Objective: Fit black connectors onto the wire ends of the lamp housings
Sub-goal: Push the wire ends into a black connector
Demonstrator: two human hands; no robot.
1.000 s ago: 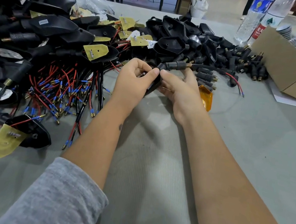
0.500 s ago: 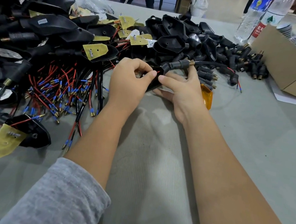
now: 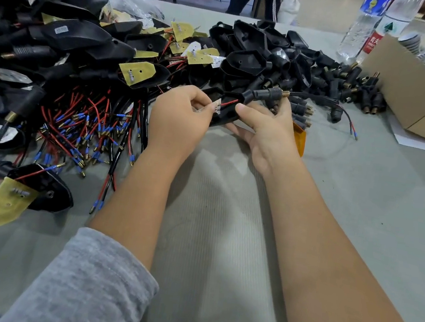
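My left hand [image 3: 181, 119] pinches the small board, my right hand [image 3: 266, 130] cradles the lamp housing [image 3: 225, 114] above the table [image 3: 362, 207]; it seems light and rigid, its wire [image 3: 319, 100] limp, so I'd grip the shell.

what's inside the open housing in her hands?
Inside the black housing, held by both the left hand and right hand: a red wire running to a small pale board pinched by the left fingers. The rest of the cavity is hidden by the hands.
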